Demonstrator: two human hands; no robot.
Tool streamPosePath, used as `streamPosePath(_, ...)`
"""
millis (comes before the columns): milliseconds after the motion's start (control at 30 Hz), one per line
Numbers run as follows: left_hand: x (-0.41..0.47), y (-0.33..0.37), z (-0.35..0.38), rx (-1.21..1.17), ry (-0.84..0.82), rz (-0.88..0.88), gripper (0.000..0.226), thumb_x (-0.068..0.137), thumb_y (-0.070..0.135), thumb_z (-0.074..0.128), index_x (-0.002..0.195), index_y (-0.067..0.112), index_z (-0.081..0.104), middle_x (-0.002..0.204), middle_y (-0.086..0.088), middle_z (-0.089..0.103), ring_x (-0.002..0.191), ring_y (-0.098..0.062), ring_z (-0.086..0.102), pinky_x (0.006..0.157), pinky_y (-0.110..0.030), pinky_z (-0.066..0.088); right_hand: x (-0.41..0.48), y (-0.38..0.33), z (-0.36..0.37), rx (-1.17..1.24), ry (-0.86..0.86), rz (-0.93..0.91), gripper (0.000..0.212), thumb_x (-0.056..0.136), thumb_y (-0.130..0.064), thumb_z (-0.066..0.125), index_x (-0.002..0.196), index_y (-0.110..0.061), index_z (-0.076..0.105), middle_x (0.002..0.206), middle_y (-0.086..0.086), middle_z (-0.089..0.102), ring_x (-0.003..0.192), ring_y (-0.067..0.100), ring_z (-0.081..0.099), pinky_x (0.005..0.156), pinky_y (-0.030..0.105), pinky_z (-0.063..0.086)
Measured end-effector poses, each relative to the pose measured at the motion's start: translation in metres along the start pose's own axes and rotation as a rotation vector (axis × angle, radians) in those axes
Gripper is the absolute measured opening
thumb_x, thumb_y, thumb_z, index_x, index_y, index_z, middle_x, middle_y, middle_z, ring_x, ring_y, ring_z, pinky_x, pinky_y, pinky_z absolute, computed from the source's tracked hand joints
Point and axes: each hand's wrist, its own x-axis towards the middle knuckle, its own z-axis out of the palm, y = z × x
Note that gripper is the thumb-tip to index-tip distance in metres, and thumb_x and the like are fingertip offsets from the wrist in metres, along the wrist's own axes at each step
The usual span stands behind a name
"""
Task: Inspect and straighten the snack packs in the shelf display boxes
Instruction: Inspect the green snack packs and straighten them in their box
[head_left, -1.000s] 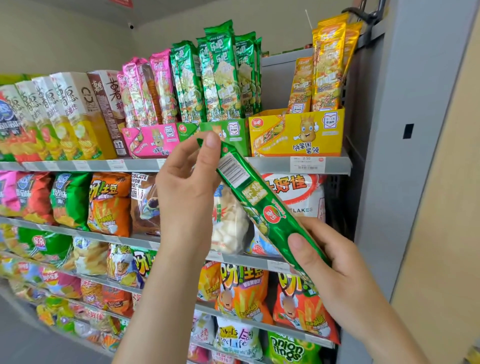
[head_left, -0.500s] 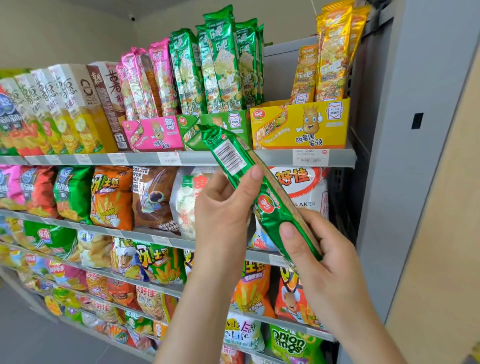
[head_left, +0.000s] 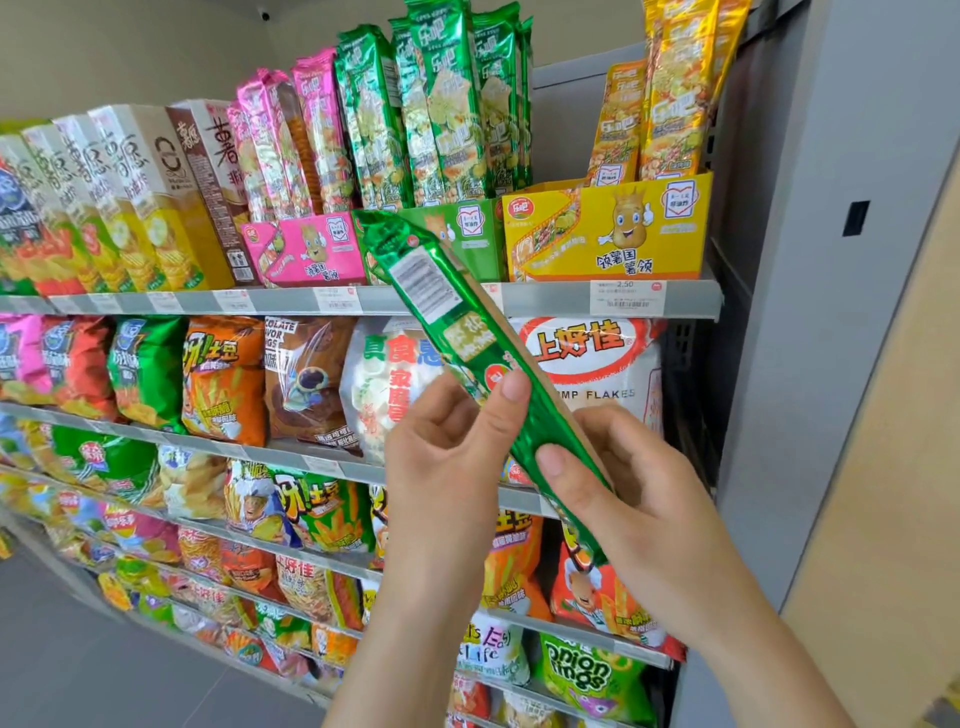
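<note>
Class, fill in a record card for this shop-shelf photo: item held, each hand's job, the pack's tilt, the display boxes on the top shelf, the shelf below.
item held: green snack pack, printed label facing the camera
left hand: pinches the pack near its middle, thumb on front
right hand: holds the lower part, thumb on front
tilt: slanted, upper end up-left, in front of the green display box
top shelf boxes: pink display box, green display box, yellow display box, side by side, packs standing in them
shelf below: bagged snacks
</note>
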Motion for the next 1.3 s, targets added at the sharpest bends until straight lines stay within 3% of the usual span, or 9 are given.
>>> streamPosePath(267, 0.012, 0.008, -0.01, -0.097, 0.119, 0.033, 0.041, 0.075, 0.043, 0.071, 0.099, 0.01, 0.07, 0.087, -0.001, 0.068, 0.082, -0.016, 0.062, 0.077, -0.028, 0.053, -0.011, 0.002, -0.009, 0.122, -0.134, 0.049, 0.033, 0.076, -0.051, 0.069, 0.103, -0.032, 0.071, 0.097, -0.004, 0.073, 0.092, 0.013, 0.069, 0.078, 0.024, 0.056)
streamPosePath(467, 0.011, 0.002, -0.006, -0.141, 0.018, -0.041, 0.039, 0.069, 0.035, 0.079, 0.098, 0.014, 0.066, 0.085, 0.0, 0.067, 0.074, -0.014, 0.063, 0.066, -0.029, 0.053, -0.012, -0.002, -0.002, 0.13, 0.005, -0.002, 0.024, 0.075, -0.039, 0.072, 0.099, -0.037, 0.072, 0.091, -0.007, 0.075, 0.086, 0.011, 0.07, 0.075, 0.017, 0.054)
streamPosePath(667, -0.007, -0.012, -0.001, -0.086, -0.12, -0.111, 0.04, 0.065, 0.044, 0.086, 0.094, 0.02, 0.074, 0.098, -0.004, 0.072, 0.093, -0.019, 0.066, 0.082, -0.032, 0.052, -0.009, -0.003, 0.005, 0.116, 0.119, -0.047, 0.015, 0.077, -0.028, 0.072, 0.092, -0.03, 0.072, 0.086, -0.009, 0.074, 0.083, 0.009, 0.07, 0.073, 0.015, 0.053)
streamPosePath(800, -0.01, -0.009, -0.005, -0.032, -0.145, -0.127, 0.047, 0.07, 0.037, 0.084, 0.112, 0.022, 0.067, 0.105, -0.008, 0.074, 0.1, -0.025, 0.069, 0.083, -0.032, 0.054, -0.011, 0.002, 0.007, 0.115, 0.21, -0.056, 0.021, 0.075, -0.031, 0.078, 0.094, -0.026, 0.072, 0.088, -0.006, 0.074, 0.083, 0.011, 0.071, 0.074, 0.019, 0.055)
streamPosePath(933, -0.013, -0.006, -0.006, 0.038, -0.138, -0.113, 0.049, 0.082, 0.028, 0.075, 0.126, 0.025, 0.055, 0.108, -0.009, 0.073, 0.104, -0.027, 0.069, 0.086, -0.035, 0.056, -0.012, 0.009, 0.01, 0.011, 0.269, -0.121, 0.03, 0.076, -0.028, 0.077, 0.103, -0.019, 0.07, 0.102, -0.007, 0.065, 0.092, 0.017, 0.07, 0.078, 0.025, 0.058)
streamPosePath(1033, -0.016, -0.004, -0.004, 0.185, -0.124, -0.057, 0.039, 0.083, 0.033, 0.073, 0.114, 0.014, 0.06, 0.102, -0.004, 0.072, 0.102, -0.022, 0.068, 0.086, -0.036, 0.056, -0.013, 0.014, 0.009, -0.272, 0.345, -0.285, 0.032, 0.074, -0.015, 0.081, 0.102, -0.01, 0.067, 0.106, -0.001, 0.058, 0.099, 0.015, 0.064, 0.082, 0.025, 0.054)
streamPosePath(1133, -0.019, -0.002, -0.005, 0.237, -0.136, -0.017, 0.033, 0.081, 0.03, 0.075, 0.098, 0.004, 0.064, 0.086, -0.004, 0.073, 0.084, -0.016, 0.071, 0.071, -0.023, 0.054, -0.015, 0.018, 0.009, -0.444, 0.333, -0.413, 0.037, 0.069, 0.0, 0.085, 0.097, -0.008, 0.062, 0.108, 0.003, 0.054, 0.107, 0.013, 0.055, 0.087, 0.022, 0.046)
streamPosePath(1200, -0.019, -0.001, -0.009, 0.211, -0.14, -0.037, 0.027, 0.077, 0.02, 0.076, 0.097, 0.005, 0.064, 0.083, -0.003, 0.074, 0.079, -0.013, 0.071, 0.066, -0.017, 0.053, -0.018, 0.018, 0.008, -0.377, 0.248, -0.412, 0.035, 0.071, -0.008, 0.083, 0.095, -0.014, 0.058, 0.109, 0.002, 0.054, 0.111, 0.014, 0.054, 0.089, 0.021, 0.044)
streamPosePath(1300, -0.016, -0.002, -0.019, 0.145, -0.124, -0.089, 0.031, 0.075, 0.007, 0.078, 0.102, 0.007, 0.063, 0.087, -0.007, 0.074, 0.083, -0.019, 0.072, 0.069, -0.02, 0.054, -0.022, 0.011, 0.003, 0.022, 0.076, -0.179, 0.023, 0.078, -0.031, 0.072, 0.092, -0.025, 0.055, 0.112, -0.005, 0.058, 0.112, 0.021, 0.059, 0.088, 0.027, 0.048)
